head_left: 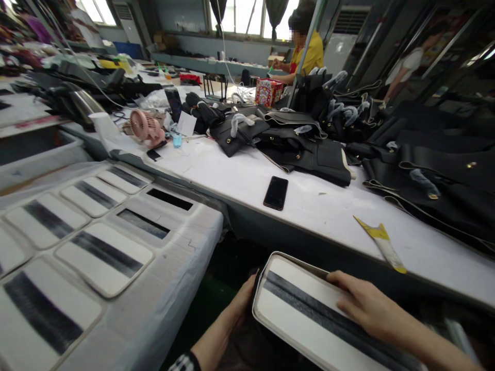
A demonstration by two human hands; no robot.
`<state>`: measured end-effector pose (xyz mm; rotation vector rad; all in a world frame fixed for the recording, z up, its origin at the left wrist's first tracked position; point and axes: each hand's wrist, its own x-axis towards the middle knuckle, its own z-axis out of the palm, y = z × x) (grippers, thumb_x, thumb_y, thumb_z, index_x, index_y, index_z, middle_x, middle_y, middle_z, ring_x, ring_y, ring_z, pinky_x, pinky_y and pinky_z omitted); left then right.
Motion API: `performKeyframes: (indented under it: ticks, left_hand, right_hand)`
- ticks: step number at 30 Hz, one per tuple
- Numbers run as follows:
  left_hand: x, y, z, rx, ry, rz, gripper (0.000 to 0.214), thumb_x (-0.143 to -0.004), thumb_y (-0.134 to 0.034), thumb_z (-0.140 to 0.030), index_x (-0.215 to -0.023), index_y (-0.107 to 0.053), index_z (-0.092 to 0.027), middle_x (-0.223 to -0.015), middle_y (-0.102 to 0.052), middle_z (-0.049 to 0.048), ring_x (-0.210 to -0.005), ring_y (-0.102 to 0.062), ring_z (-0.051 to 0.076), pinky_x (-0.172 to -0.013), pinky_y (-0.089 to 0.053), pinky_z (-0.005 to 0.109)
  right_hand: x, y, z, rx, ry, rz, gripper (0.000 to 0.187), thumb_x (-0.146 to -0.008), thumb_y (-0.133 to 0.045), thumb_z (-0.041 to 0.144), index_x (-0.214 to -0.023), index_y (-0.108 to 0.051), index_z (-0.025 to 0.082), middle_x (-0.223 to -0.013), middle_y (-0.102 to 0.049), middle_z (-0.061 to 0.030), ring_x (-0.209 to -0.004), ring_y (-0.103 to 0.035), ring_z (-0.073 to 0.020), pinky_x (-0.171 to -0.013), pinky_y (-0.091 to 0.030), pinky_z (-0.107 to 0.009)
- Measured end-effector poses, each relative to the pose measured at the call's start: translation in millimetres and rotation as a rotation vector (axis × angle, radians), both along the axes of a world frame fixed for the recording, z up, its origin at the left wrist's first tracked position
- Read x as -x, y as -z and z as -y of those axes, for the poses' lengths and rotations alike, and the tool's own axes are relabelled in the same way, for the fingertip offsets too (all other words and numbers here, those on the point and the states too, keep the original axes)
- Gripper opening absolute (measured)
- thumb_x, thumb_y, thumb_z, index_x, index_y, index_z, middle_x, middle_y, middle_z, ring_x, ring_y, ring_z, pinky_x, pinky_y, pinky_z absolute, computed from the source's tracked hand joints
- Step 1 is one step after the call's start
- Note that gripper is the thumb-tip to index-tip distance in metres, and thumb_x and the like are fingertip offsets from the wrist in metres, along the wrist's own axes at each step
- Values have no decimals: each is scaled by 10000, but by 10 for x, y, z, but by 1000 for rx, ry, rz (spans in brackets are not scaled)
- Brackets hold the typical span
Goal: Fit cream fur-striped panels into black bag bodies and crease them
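Low in front of me is a bag piece (297, 299), with a white rounded panel crossed by a dark stripe and a thin raised rim around it. My left hand (240, 305) holds its near-left end; the fingertips are hidden behind the dark side. From the right, my right hand (358, 298) grips the far rim, with bent fingers at the edge and over the white panel. The lower end of the piece runs out of view. On the covered table to the left lie several similar white panels (104, 257) with dark stripes.
A phone (276, 193) and a yellow-ended tool or strip (381, 242) lie on the white workbench (232, 175). Black bag parts (305, 152) are piled along its far side. A pink fan (146, 126) stands at the left. A person in yellow (309, 54) sits beyond.
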<state>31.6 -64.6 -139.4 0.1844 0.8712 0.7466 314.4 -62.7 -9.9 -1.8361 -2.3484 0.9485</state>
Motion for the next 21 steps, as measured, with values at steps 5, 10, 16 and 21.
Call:
performKeyframes:
  ticks: [5, 10, 16, 21]
  left_hand:
    - [-17, -27, -28, -21, -9, 59, 501, -816, -656, -521, -1080, -686, -97, -904, -739, 129, -873, -689, 267, -831, -493, 336]
    - [44, 14, -19, -62, 56, 234, 608, -855, -575, -573, -1187, -657, -70, -1049, -718, 171, -1098, -624, 320, -1019, -399, 414]
    - [57, 105, -3, -76, 70, 274, 617, -867, -544, -594, -1192, -670, -84, -1161, -684, 166, -1266, -506, 326, -1132, -263, 407]
    - [94, 321, -63, -109, 96, 255, 625, -797, -639, -612, -1144, -690, -95, -1192, -667, 174, -1318, -448, 328, -1155, -213, 388]
  right_hand:
    - [361, 180, 364, -621, -235, 146, 539, -923, -393, 149, -1453, -400, 245, -1498, -397, -60, -1367, -363, -282, -1102, -335, -462]
    - [881, 367, 287, -628, -357, 174, 675, -959, -483, 431, -1540, -181, 268, -1576, -220, -48, -1413, -290, -287, -1111, -324, -452]
    - [1019, 462, 268, -477, -262, 150, 617, -995, -404, 397, -1541, -126, 319, -1576, -203, 1, -1425, -272, -245, -1113, -330, -454]
    - [1163, 425, 306, -486, -138, 126, 611, -940, -498, 455, -1501, -265, 389, -1572, -247, 22, -1415, -285, -259, -1117, -279, -467]
